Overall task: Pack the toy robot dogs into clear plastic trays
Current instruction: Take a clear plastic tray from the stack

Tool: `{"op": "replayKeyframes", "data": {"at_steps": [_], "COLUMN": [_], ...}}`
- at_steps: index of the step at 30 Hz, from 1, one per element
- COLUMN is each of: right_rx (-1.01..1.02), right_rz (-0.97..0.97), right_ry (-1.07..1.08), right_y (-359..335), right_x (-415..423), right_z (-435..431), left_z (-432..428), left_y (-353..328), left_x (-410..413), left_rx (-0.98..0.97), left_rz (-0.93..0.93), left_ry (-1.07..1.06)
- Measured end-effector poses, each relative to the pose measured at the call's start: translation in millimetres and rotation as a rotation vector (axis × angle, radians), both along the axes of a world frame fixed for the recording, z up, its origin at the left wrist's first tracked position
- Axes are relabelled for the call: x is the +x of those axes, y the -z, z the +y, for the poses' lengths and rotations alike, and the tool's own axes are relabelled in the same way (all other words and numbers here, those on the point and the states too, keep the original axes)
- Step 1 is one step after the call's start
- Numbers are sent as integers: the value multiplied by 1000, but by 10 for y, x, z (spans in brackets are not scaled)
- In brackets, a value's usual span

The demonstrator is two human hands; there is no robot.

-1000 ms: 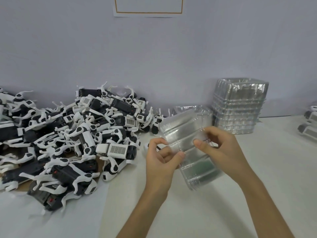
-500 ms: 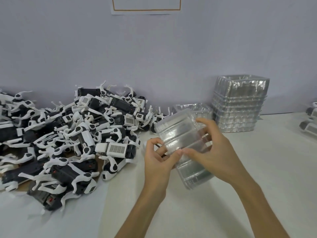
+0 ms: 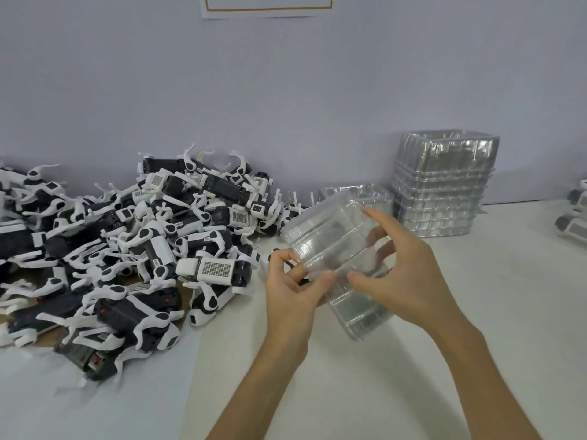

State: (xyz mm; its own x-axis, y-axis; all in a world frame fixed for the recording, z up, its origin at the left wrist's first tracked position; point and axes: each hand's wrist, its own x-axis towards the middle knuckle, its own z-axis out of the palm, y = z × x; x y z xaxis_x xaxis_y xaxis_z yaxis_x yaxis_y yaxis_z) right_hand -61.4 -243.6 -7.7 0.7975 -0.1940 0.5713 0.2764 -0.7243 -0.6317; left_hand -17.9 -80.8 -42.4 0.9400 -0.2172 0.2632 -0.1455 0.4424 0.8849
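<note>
Open white worktop (image 3: 495, 328) is lying near and right of the hands. A heap of toy robot dogs (image 3: 143, 249) is crowding the left side. A stack of clear plastic trays (image 3: 444, 192) is standing far right against the pale wall (image 3: 286, 90). Above mid-worktop, a tilted clear plastic tray (image 3: 333, 239) is being held. The left hand (image 3: 292, 300) grip is pinching its near-left edge. The right hand (image 3: 409, 281) grip is curling round its right side.

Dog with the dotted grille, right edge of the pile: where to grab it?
Probably best: take the toy robot dog by its boxy body, fingers across the long sides of the grille panel, coming from above and the right, over bare table. It lies grille-up at the edge of the pile; its thin white legs look tangled with neighbours. The left hand and right hand hold a clear plastic tray.
</note>
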Motion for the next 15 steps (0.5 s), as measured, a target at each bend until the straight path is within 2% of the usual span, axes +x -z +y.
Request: {"op": "replayKeyframes", "data": {"at_steps": [3, 6, 8, 11, 15], "right_rx": [80, 204, 268, 209, 102], "right_rz": [-117, -340, -494, -630, -682], "right_ry": [145, 378, 457, 481, 398], "right_y": [-43, -107, -127, -131, -104], "right_x": [-25, -58, -89, -121, -80], "right_z": [-87, -211, -287, -301, -224], "left_z": [-14, -5, -65, -361, -905], "left_y": [15, 26, 42, 99, 208], "left_x": [-10, -17, -11, -23, 18], "left_rx": [-29, -148, -213, -286, -366], "left_rz": [60, 185, 254, 372, 559], "left_ry": [31, 87, 101, 139, 93]}}
